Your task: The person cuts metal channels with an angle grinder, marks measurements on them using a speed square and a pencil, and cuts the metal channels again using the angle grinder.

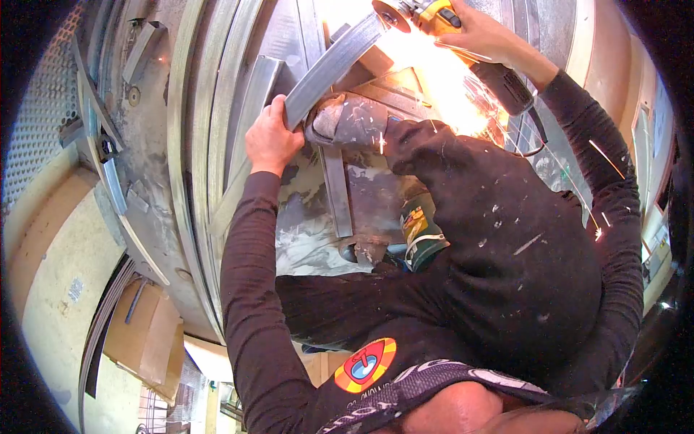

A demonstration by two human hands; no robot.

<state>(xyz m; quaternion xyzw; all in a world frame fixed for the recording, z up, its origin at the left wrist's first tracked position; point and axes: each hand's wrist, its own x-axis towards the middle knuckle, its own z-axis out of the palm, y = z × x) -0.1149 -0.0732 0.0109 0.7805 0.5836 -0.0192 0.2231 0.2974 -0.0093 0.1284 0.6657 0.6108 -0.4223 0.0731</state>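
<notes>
My left hand (272, 137) is closed around the near end of a grey metal tube (335, 71), which slants up and to the right. My right hand (486, 35) grips a yellow and black angle grinder (439, 17) at the upper right. Its disc (391, 14) meets the far end of the tube, and a bright spray of sparks (455, 83) streams down and right past my knee. The glare hides part of the floor there. My shoe (350, 119) is beside the tube, just below it.
Long metal tubes (210, 94) run along the left on the grey floor. A short tube piece (143, 52) lies further left, near a perforated sheet (43, 108). A flat bar (337, 192) lies below my foot. Cardboard (144, 333) stands at the lower left. The grinder's cable (538, 130) hangs at the right.
</notes>
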